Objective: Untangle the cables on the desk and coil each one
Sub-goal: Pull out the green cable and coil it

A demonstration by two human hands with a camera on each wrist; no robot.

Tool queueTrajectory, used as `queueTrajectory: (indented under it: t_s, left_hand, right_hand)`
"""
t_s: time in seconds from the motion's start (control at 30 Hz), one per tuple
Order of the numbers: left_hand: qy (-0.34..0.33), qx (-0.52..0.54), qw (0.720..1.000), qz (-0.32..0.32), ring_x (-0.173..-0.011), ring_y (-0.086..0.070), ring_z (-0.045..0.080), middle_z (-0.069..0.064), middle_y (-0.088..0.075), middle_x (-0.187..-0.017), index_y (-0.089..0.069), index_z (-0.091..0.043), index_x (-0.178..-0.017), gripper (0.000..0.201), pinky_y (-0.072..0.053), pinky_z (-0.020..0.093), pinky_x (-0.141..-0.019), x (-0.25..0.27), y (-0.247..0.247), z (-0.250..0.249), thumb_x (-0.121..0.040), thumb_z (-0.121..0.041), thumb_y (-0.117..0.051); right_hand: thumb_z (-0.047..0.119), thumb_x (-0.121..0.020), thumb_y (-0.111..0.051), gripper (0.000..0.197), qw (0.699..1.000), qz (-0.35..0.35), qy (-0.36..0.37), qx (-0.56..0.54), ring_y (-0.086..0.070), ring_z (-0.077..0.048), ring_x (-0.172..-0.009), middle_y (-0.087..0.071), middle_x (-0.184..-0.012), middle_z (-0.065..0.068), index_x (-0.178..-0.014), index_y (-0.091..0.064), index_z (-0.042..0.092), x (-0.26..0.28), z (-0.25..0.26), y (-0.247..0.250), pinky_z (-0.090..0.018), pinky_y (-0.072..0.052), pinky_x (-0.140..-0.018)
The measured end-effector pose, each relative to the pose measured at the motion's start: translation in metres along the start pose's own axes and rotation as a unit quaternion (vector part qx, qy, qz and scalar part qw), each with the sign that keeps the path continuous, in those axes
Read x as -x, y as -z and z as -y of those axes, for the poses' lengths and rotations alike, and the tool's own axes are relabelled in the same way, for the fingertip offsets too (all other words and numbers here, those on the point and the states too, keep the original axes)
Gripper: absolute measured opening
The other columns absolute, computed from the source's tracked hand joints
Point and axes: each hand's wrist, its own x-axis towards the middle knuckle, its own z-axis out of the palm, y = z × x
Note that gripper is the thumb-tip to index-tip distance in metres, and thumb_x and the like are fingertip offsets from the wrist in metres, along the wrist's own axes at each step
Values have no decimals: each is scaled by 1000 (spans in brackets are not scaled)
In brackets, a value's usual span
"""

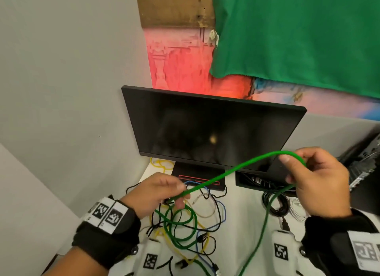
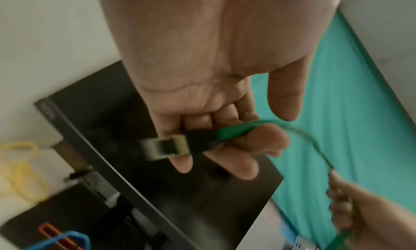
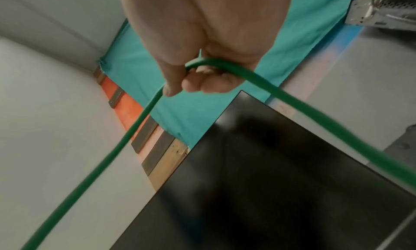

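Wrist straps (image 1: 107,215) with black-and-white square code patches sit closest to the head camera; the codes are patterns, not words, and I can read no brand or writing anywhere, not even on the monitor's (image 1: 211,129) lower bezel.

Both hands are raised above the desk (image 1: 242,234) in front of the monitor, a green cable (image 1: 232,169) strung between them. My left hand (image 1: 156,193) pinches the cable near its end; in the left wrist view its fingers curl around the black boot just behind a clear plug (image 2: 166,147). My right hand (image 1: 320,183) is closed round a bend of the same cable, which loops over the fingers and drops down toward the near edge of the desk. More of it lies in loose rings on the desk below the left hand, woven through a tangle (image 1: 197,230) of yellow, blue, black and pale cables.

It looks light and limp enough to sag under its own weight, yet springy enough to hold round loops, so it should coil easily. Its smooth jacket probably slides through a loose fist. The plug's small latch seems the fragile part, so hold the boot or the cord, not the clip. Pulling hard may tighten the knot below.
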Motion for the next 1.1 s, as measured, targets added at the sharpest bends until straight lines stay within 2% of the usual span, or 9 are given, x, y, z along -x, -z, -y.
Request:
queueTrajectory:
  t_s: [0.17,0.3,0.4,0.53,0.6,0.73,0.83,1.0,1.1]
  left_hand:
    - [-32,6,996,-83,-56,-53,14,-2,-54,-55,-69,-23,-70,26,-45,21,-60,3,-10,-4,-88,-28,-52]
    - [-114,-64,970,-203,-59,-55,9,-4,-57,-57,-73,-30,-78,24,-48,18,-63,-8,-23,-12,-88,-37,-52]
    - [-121,-134,965,-189,-64,-57,11,-3,-61,-65,-75,-32,-84,22,-49,29,-67,-12,-29,-14,-84,-46,-58]
    - [-105,-218,963,-120,-73,-60,12,-2,-65,-75,-76,-24,-89,16,-50,31,-73,-14,-29,-10,-94,-30,-61]
    - [-87,-219,969,-76,-69,-58,23,8,-63,-71,-73,-22,-80,25,-50,41,-71,-12,-25,-11,-94,-33,-56]
    - [-31,-233,972,-6,-54,-38,15,2,-42,-55,-64,-17,-67,38,-32,35,-54,-9,-18,-20,-87,-47,-55]
    - [-23,-173,984,26,-53,-32,14,-5,-35,-54,-58,-22,-59,38,-27,29,-53,-8,-16,-27,-86,-49,-57]
    - [-3,-115,993,-24,-62,-54,15,5,-58,-71,-77,-20,-93,23,-46,28,-63,-12,-14,-32,-84,-29,-57]
    - [28,-102,993,-55,-68,-64,17,4,-67,-74,-78,-20,-91,26,-54,27,-69,-14,-12,-32,-91,-17,-53]
  right_hand:
    - [51,-87,-65,33,965,16,-19,260,-57,-13,-54,-57,-53,2,-69,-63,24,4,-22,-16,-22,-43,-52]
    - [55,-99,-45,41,801,357,-74,475,-58,-23,-73,-53,-67,5,-75,-55,23,45,-22,-60,-30,-40,-63]
    - [56,-101,-35,41,745,519,-6,419,-48,-18,-69,-47,-71,7,-77,-48,25,80,-5,-91,-32,-32,-60]
    - [66,-93,-30,42,783,517,93,334,-41,-13,-62,-43,-64,8,-72,-37,30,81,19,-99,-33,-29,-59]
    - [69,-85,-36,34,820,477,114,295,-44,-10,-60,-50,-65,9,-93,-41,36,75,27,-95,-30,-34,-57]
    - [70,-82,-48,40,884,387,110,237,-54,3,-76,-52,-97,24,-113,-41,45,65,29,-90,-11,-40,-62]
    - [63,-92,-41,43,882,373,158,243,-60,-5,-87,-55,-113,19,-114,-62,32,61,25,-90,-25,-52,-72]
    - [68,-89,-17,63,883,350,106,295,-55,-10,-73,-59,-79,13,-97,-64,26,45,12,-89,-32,-46,-65]
    - [63,-92,-23,56,894,308,99,311,-55,-10,-68,-61,-74,10,-91,-64,25,45,3,-91,-29,-41,-60]
